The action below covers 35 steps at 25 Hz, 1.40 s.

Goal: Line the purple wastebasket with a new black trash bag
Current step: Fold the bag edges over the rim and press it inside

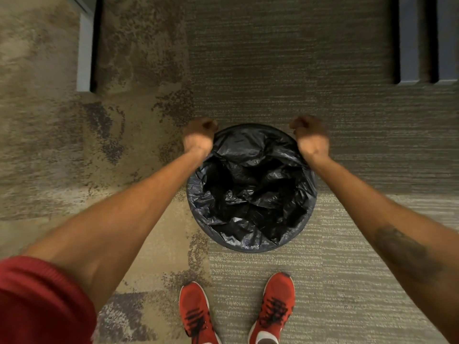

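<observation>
A round wastebasket stands on the carpet straight below me, and a crinkled black trash bag (pixel 250 192) fills its opening and folds over the whole rim (pixel 248 248), hiding the basket's purple wall. My left hand (pixel 198 139) is curled into a fist at the far left of the rim. My right hand (pixel 311 136) is curled the same way at the far right of the rim. Both fists seem to pinch the bag's edge, but the fingers are turned away from me, so the grip itself is hidden.
Patterned grey and tan carpet (pixel 347 269) lies all around. My two red shoes (pixel 273 309) stand just in front of the basket. A pale furniture panel (pixel 84 53) rises at the far left and blue-grey panels (pixel 409 38) at the far right.
</observation>
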### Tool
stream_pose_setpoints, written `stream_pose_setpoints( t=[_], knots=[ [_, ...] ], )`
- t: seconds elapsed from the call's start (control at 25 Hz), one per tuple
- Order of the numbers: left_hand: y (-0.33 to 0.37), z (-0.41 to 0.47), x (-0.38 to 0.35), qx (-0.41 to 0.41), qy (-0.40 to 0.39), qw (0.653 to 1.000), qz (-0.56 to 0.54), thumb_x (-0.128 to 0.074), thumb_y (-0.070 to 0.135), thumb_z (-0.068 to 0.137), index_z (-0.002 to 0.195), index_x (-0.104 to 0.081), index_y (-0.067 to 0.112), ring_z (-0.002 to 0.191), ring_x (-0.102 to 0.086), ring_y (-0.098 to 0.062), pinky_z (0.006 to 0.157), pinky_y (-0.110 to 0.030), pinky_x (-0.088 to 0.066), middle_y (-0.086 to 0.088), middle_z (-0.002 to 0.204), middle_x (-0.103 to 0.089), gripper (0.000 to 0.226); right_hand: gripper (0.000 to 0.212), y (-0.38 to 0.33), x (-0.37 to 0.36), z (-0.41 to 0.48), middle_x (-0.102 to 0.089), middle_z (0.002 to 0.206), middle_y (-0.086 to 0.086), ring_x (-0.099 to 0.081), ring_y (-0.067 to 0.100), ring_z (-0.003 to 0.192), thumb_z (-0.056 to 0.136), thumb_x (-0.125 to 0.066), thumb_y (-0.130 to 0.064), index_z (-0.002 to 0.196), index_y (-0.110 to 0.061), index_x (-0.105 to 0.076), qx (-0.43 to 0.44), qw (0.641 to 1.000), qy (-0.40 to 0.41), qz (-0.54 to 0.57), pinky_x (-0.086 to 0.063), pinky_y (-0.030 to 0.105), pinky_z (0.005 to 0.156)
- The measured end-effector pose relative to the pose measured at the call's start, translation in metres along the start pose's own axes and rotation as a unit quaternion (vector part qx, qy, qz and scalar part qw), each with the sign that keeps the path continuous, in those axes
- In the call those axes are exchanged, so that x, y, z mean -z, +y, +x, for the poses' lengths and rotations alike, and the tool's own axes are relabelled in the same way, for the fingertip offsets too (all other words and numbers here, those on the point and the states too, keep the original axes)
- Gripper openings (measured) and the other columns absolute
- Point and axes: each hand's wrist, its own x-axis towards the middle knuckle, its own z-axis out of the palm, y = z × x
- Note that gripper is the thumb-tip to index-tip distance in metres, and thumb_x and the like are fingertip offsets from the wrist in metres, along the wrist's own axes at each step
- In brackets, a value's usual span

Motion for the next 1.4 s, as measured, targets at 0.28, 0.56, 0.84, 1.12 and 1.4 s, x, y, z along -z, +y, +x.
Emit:
stream_pose_setpoints(
  t=[0.28,0.56,0.84,1.12,1.4],
  knots=[
    [-0.004,-0.038,-0.005,-0.085,0.052,0.991,0.085,-0.048,0.054,0.099,0.12,-0.073,0.018,0.105,-0.065,-0.046,0.076,-0.035,-0.045,-0.024,0.111,-0.073,0.049,0.057,0.019,-0.009,-0.072,-0.063,0.122,0.007,-0.055,0.023,0.12,0.104,-0.026,-0.054,0.132,-0.014,-0.056,0.078,0.996,-0.046,-0.026,-0.038,0.042,0.104],
    [0.013,-0.026,-0.003,-0.101,-0.104,0.971,0.191,-0.035,0.047,0.106,0.134,-0.06,0.015,0.124,-0.057,-0.04,0.097,-0.037,-0.044,-0.02,0.138,-0.06,0.05,0.059,0.008,-0.01,-0.054,-0.052,0.145,0.012,-0.045,0.032,0.135,0.104,-0.029,-0.051,0.151,-0.016,-0.036,0.081,0.991,-0.078,-0.069,-0.026,0.051,0.109],
    [-0.01,-0.093,-0.02,-0.345,-0.162,0.849,0.367,-0.045,0.034,0.099,0.11,-0.069,0.016,0.103,-0.065,-0.038,0.083,-0.046,-0.053,-0.01,0.112,-0.068,0.032,0.033,0.012,-0.043,-0.108,-0.074,0.112,0.01,-0.066,0.036,0.107,0.092,-0.046,-0.018,0.116,-0.028,-0.066,0.102,0.979,-0.115,-0.134,-0.052,0.04,0.086],
    [0.013,-0.043,-0.027,-0.249,-0.129,0.905,0.32,-0.045,0.021,0.098,0.143,-0.052,0.025,0.128,-0.057,-0.038,0.105,-0.046,-0.047,-0.014,0.139,-0.062,0.047,0.054,0.043,-0.049,-0.085,-0.063,0.135,0.009,-0.058,0.03,0.125,0.09,-0.047,-0.006,0.142,-0.018,-0.051,0.063,0.992,-0.108,-0.034,-0.046,0.042,0.105],
    [-0.014,-0.083,-0.001,-0.327,0.027,0.938,0.107,-0.053,0.022,0.103,0.132,-0.064,0.015,0.118,-0.06,-0.017,0.102,-0.021,-0.042,0.0,0.13,-0.069,0.032,0.053,0.047,-0.043,-0.11,-0.053,0.149,0.006,-0.047,0.022,0.137,0.097,-0.049,-0.01,0.15,-0.017,-0.044,0.144,0.969,-0.174,-0.103,-0.038,0.033,0.112]
  ],
)
